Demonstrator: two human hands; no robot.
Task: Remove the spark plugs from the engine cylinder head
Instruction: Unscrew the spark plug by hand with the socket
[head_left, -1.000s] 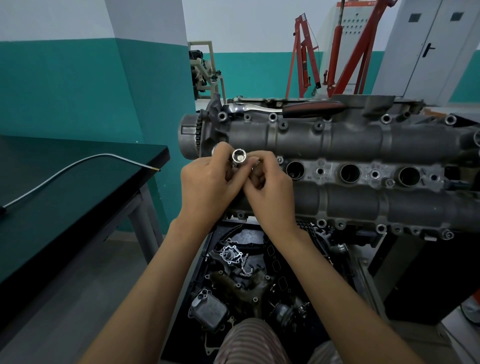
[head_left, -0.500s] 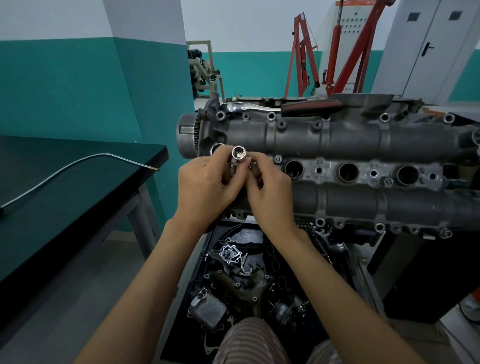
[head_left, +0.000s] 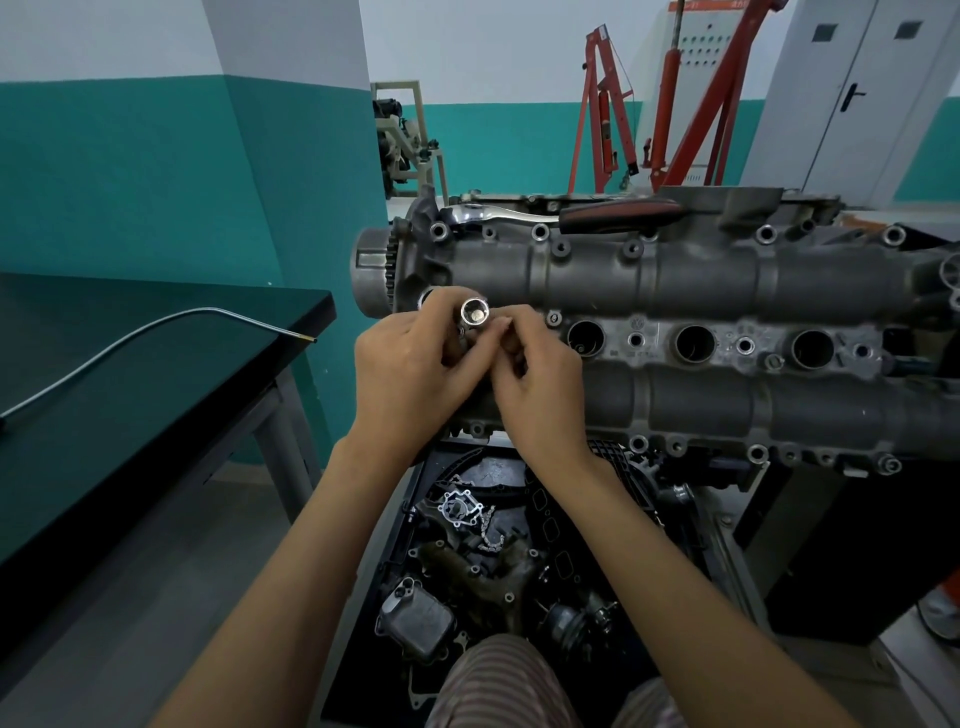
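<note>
A grey engine cylinder head (head_left: 675, 280) lies across the middle, with three open spark plug wells (head_left: 695, 343) in a row to the right of my hands. A shiny chrome socket (head_left: 475, 313) stands up over the leftmost well. My left hand (head_left: 410, 374) grips it from the left, fingers curled round its shaft. From the right, my right hand (head_left: 535, 384) pinches the same socket just below its open top. The leftmost well and any spark plug are hidden under my hands.
A ratchet wrench with a dark red handle (head_left: 561, 213) lies on the head's far edge. A dark green table (head_left: 130, 395) with a thin metal tube (head_left: 156, 332) stands at the left. Loose engine parts (head_left: 467, 519) fill the tray below. Red engine cranes (head_left: 675, 104) stand behind.
Both hands stay on the socket over the leftmost well, and my fingers have shifted slightly round it. The socket has barely moved.
</note>
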